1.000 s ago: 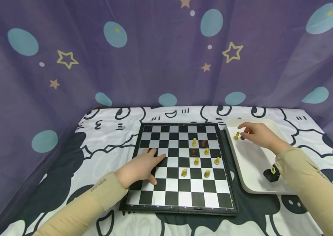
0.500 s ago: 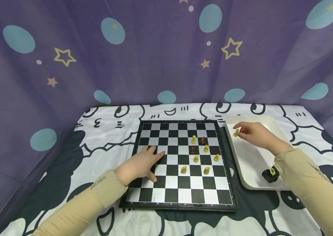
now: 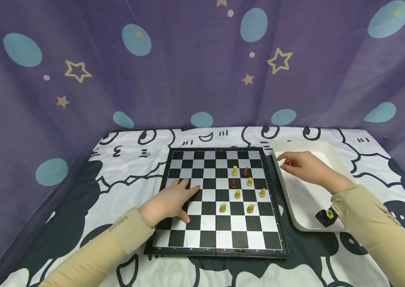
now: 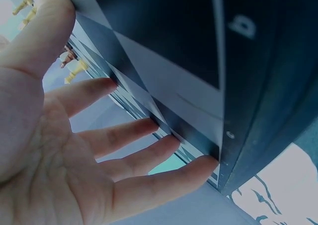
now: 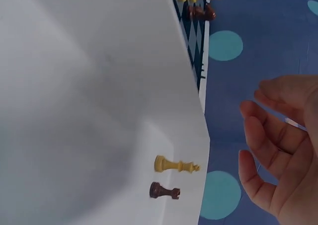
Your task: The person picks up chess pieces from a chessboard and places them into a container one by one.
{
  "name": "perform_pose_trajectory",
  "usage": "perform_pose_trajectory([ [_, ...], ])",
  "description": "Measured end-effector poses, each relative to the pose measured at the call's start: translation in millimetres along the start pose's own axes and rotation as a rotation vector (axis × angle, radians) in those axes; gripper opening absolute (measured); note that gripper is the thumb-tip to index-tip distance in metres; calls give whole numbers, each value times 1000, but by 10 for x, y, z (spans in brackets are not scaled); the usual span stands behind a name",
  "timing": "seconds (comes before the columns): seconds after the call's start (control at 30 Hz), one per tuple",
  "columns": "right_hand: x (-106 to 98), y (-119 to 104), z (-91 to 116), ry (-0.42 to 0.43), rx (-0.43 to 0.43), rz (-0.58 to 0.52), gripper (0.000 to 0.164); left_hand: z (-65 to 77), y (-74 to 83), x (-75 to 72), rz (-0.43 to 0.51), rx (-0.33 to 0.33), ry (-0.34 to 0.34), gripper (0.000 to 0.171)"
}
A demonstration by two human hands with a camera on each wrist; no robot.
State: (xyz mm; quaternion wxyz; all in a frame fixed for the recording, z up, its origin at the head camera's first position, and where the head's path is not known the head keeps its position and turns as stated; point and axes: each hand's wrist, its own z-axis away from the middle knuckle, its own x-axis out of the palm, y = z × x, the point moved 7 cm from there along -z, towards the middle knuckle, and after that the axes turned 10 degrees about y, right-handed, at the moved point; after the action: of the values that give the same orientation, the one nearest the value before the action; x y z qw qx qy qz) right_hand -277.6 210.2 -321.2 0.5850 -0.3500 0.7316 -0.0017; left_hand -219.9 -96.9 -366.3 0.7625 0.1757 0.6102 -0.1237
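My left hand (image 3: 171, 201) lies spread on the left part of a black-and-white chessboard (image 3: 232, 239); in the left wrist view its fingertips (image 4: 203, 163) touch the squares. My right hand (image 3: 304, 169) hovers over the far left corner of a white tray (image 3: 306, 203), fingers loosely curved and no piece visible between them. A yellow king (image 5: 174, 164) and a brown rook (image 5: 164, 190) stand in that corner in the right wrist view; in the head view the hand hides them. Several yellow chess pieces (image 3: 237, 194) and two brown ones, including a knight (image 5: 201, 12), stand on the board's right half.
A patterned black-and-white cloth (image 3: 130, 155) covers the table under board and tray. Behind it hangs a purple curtain (image 3: 173, 79) with stars and blue ovals. A small black device (image 3: 325, 217) sits at my right wrist, over the tray.
My right hand has shifted slightly left above the tray, covering the two pieces seen beside its fingertips earlier. The left hand and the pieces on the board keep their places; the view tilted slightly.
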Motion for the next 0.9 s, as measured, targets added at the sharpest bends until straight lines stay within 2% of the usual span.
perform_pose_trajectory([
  [0.27,39,-170,-6,-30,-17,7,20,8,6,-12,4,-4,0,95],
  [0.57,187,-425,-8,-187,-23,-3,30,-2,-2,-13,3,9,18,96],
  [0.9,357,-512,6,-292,-37,-33,35,7,-4,-10,2,13,12,95],
])
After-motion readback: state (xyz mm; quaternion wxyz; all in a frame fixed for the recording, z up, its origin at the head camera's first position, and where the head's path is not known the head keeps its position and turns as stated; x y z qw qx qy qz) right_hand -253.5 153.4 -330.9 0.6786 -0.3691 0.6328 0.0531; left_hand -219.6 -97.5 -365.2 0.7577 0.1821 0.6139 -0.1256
